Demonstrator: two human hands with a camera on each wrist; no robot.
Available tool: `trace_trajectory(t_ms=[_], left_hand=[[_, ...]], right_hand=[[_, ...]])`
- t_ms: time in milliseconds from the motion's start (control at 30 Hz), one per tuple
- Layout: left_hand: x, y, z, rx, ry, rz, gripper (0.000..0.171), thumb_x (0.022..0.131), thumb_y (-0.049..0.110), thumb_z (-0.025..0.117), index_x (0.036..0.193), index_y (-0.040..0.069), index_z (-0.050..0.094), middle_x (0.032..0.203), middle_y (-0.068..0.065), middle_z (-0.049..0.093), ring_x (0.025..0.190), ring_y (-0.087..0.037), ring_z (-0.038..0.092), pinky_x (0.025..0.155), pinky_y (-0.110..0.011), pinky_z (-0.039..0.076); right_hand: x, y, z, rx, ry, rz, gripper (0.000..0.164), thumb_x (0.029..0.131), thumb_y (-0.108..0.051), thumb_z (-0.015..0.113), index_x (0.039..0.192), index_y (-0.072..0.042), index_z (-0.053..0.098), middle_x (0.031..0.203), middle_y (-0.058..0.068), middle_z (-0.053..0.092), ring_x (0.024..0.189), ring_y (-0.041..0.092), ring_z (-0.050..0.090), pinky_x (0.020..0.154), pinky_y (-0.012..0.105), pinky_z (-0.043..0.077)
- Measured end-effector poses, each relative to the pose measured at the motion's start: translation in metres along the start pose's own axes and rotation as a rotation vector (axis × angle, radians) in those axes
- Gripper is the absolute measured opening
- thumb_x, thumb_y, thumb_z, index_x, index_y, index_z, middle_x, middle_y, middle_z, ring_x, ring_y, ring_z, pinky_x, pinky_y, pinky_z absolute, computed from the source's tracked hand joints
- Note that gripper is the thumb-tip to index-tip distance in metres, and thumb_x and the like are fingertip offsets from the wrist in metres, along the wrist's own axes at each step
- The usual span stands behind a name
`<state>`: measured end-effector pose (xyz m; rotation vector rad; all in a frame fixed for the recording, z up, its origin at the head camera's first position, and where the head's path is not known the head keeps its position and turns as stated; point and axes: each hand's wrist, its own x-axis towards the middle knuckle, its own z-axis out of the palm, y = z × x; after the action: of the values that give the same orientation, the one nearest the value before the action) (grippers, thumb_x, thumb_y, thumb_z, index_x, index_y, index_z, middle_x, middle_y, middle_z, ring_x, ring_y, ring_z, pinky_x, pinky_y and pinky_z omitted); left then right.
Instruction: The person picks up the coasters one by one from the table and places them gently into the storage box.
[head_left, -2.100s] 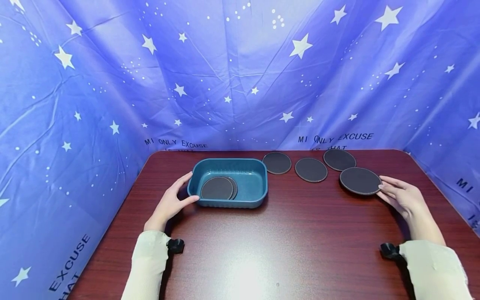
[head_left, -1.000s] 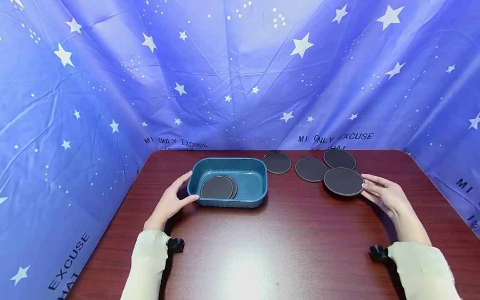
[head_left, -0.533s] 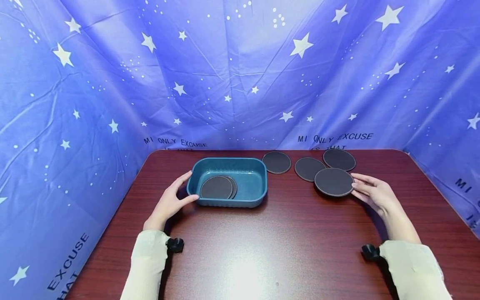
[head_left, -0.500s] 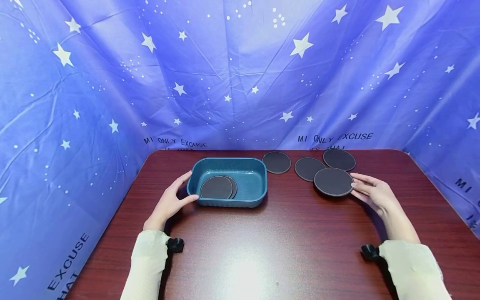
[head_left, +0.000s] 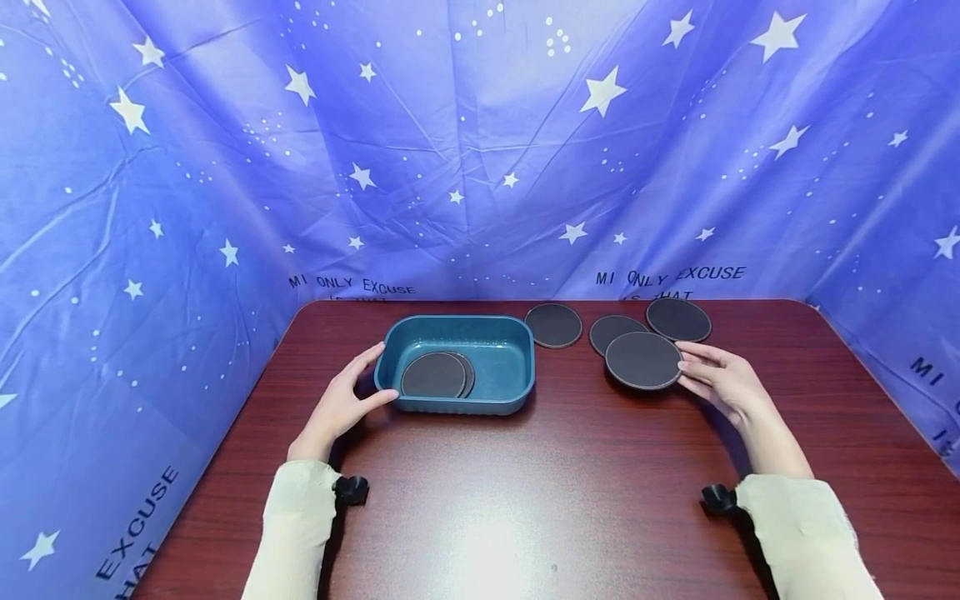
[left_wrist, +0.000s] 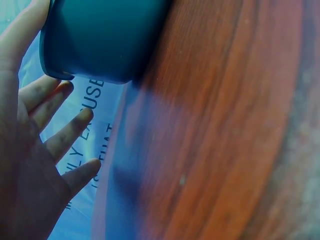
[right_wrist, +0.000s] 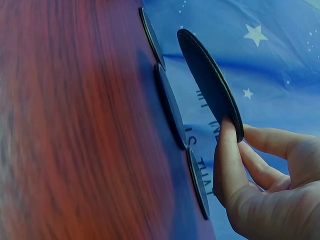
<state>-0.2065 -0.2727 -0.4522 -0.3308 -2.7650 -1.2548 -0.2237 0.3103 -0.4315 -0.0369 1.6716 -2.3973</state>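
A round dark coaster with a stitched edge is pinched at its right side by my right hand. The right wrist view shows this coaster raised off the table, thumb on one face and fingers on the other. At the left, my left hand rests against the short end of a teal rectangular bin, thumb and index finger at its rim. Other fingers of that hand are spread and fairly straight in the left wrist view. Inside the bin lie two overlapping coasters, toward its left end.
Along the back of the reddish-brown table lie three more coasters: one beside the bin, one partly covered by the held coaster, and one farther right. A blue star-printed curtain surrounds the table's back and sides.
My right hand has carried the coaster leftward, from the table's right side to in front of the middle loose coaster. The left hand and bin have stayed in place.
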Motion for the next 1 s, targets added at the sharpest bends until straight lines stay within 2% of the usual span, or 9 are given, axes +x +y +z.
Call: trace_trajectory(t_ms=[467, 1000], left_hand=[[-0.001, 0.002, 0.000, -0.011, -0.004, -0.009, 0.082, 0.085, 0.038, 0.079, 0.154, 0.024, 0.038, 0.160, -0.005, 0.038, 0.142, -0.034, 0.044, 0.119, -0.058, 0.029], [0.002, 0.001, -0.002, -0.008, -0.004, -0.003, 0.082, 0.085, 0.038, 0.079, 0.154, 0.023, 0.038, 0.160, -0.006, 0.038, 0.143, -0.034, 0.042, 0.119, -0.058, 0.029]], right_hand=[[0.010, 0.002, 0.030, -0.061, 0.000, 0.012, 0.034, 0.094, 0.008, 0.060, 0.108, -0.021, 0.073, 0.099, -0.010, 0.075, 0.088, 0.001, 0.071, 0.076, 0.020, 0.060], [0.025, 0.003, 0.062, -0.082, -0.021, 0.019, 0.032, 0.093, 0.006, 0.062, 0.110, -0.019, 0.071, 0.098, -0.009, 0.074, 0.088, 0.002, 0.071, 0.078, 0.020, 0.060]])
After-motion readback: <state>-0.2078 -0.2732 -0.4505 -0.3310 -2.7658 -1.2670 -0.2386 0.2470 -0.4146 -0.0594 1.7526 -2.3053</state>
